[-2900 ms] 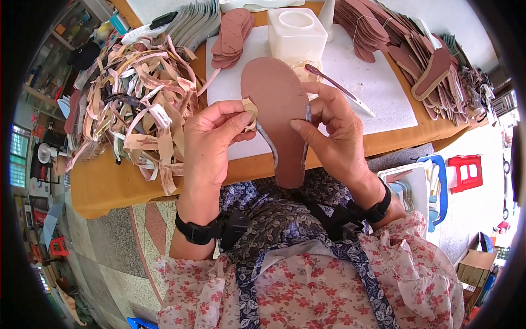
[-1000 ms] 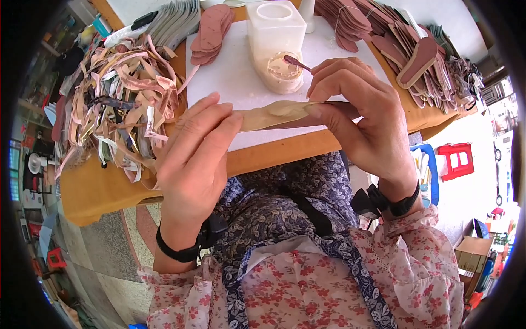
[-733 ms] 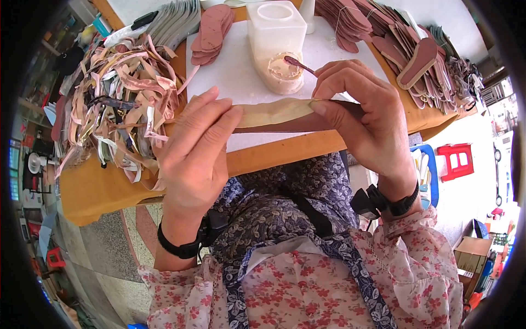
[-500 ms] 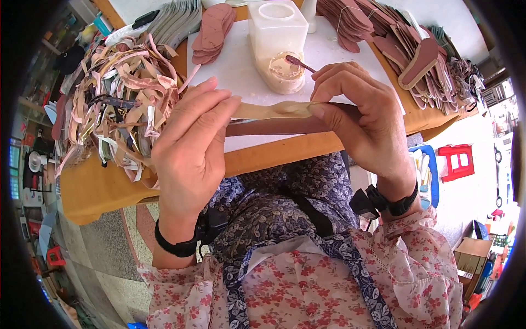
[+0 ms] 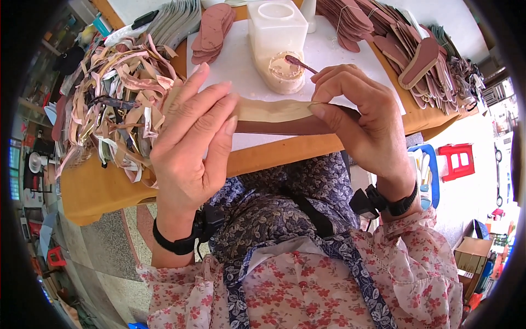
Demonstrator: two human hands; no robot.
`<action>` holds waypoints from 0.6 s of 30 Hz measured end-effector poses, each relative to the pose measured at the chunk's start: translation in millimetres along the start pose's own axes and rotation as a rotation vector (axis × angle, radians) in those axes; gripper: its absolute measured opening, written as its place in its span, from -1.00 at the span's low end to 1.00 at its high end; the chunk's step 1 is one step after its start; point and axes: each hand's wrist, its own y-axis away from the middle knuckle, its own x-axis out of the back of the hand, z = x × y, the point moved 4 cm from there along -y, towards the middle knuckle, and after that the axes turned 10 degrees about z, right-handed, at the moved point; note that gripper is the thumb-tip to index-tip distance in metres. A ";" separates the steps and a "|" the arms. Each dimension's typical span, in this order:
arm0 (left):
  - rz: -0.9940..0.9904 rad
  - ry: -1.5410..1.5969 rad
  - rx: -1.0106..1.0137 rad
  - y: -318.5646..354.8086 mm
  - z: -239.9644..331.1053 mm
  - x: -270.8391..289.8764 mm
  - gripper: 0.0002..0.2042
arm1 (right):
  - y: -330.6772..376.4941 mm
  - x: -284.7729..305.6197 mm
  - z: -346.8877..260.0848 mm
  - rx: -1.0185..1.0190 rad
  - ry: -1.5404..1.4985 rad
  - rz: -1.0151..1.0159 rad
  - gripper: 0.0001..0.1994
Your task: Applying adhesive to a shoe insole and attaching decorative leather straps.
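Observation:
A brown shoe sole point(image 5: 285, 125) lies edge-on between my hands above the table's front edge, a tan leather piece point(image 5: 271, 109) laid along its top. My left hand point(image 5: 192, 142) holds the left end, fingers raised and spread over the tan piece. My right hand point(image 5: 356, 109) grips the right end, thumb and fingers pinching sole and tan piece together. A white glue tub point(image 5: 279, 41) with a brush point(image 5: 300, 63) stuck in its opening stands just behind my hands on a white sheet point(image 5: 230, 66).
A heap of tan and pink leather straps point(image 5: 115, 109) covers the table's left part. Stacks of brown soles point(image 5: 405, 44) fill the right side, pink soles point(image 5: 211, 27) at the back. The orange table point(image 5: 98, 189) ends near my lap. A blue and a red stool point(image 5: 455, 162) stand on the floor, right.
The sole has turned from flat-face-up and upright to edge-on and sideways. My left hand has slid along the tan piece and its fingers have lifted; my right hand keeps its grip.

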 end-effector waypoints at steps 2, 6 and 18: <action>0.012 -0.001 0.007 -0.1 -2.1 -3.3 -0.81 | 0.3 -0.8 -1.5 0.035 -0.007 0.008 -0.89; -0.033 -0.025 0.111 4.8 -1.6 -8.7 -0.82 | -0.6 2.0 -6.7 -0.064 0.061 -0.070 -0.92; -0.199 0.010 0.167 4.0 -4.9 -20.2 -0.80 | 3.1 -0.1 -4.8 -0.067 0.045 -0.076 -0.91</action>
